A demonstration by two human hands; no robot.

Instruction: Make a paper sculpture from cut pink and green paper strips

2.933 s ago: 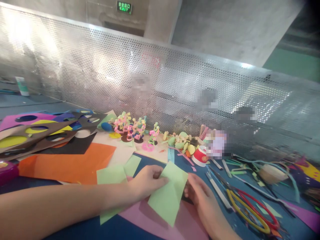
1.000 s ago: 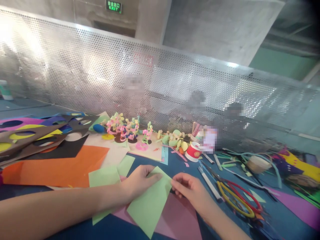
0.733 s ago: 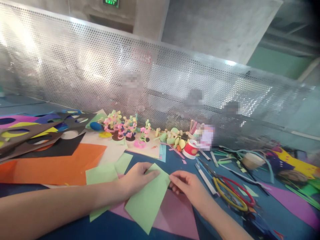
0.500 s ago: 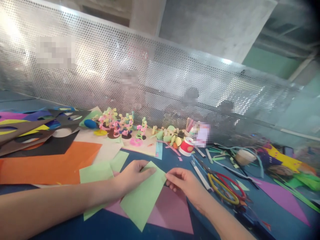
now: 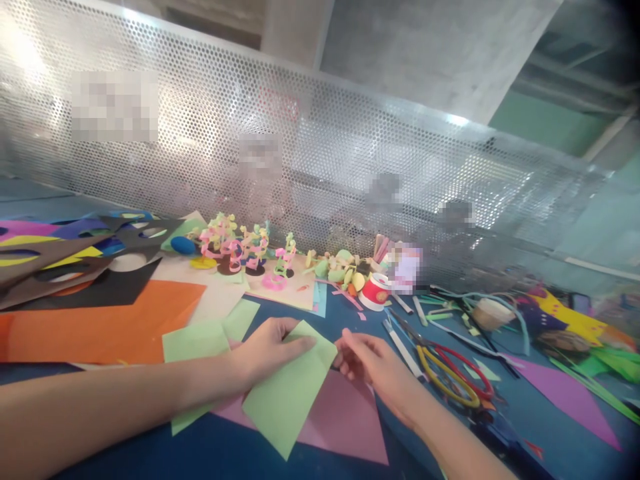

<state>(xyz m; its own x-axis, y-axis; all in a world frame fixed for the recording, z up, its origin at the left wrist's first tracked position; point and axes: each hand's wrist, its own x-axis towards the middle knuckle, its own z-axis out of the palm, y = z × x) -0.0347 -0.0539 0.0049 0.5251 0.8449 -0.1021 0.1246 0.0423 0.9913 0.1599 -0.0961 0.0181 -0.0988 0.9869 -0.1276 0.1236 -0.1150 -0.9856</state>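
My left hand grips a sheet of light green paper, its thumb pressed flat on top and the other fingers hidden beneath. At the sheet's right corner is my right hand, its thumb lifted apart from the curled fingers; whether those fingers touch the edge I cannot tell. Under the held sheet lies a pink paper on the blue table. More light green paper lies beneath and beyond my left forearm.
Scissors with red and yellow handles lie right of my right hand, near a white-handled tool. Beyond stand a red-and-white paper cup and curled paper figures. Orange paper lies left, purple paper right. A perforated metal screen rises behind.
My right thumb has lifted away from the paper's corner, where thumb and fingers were pinched together. The left hand keeps its hold; the view has shifted slightly.
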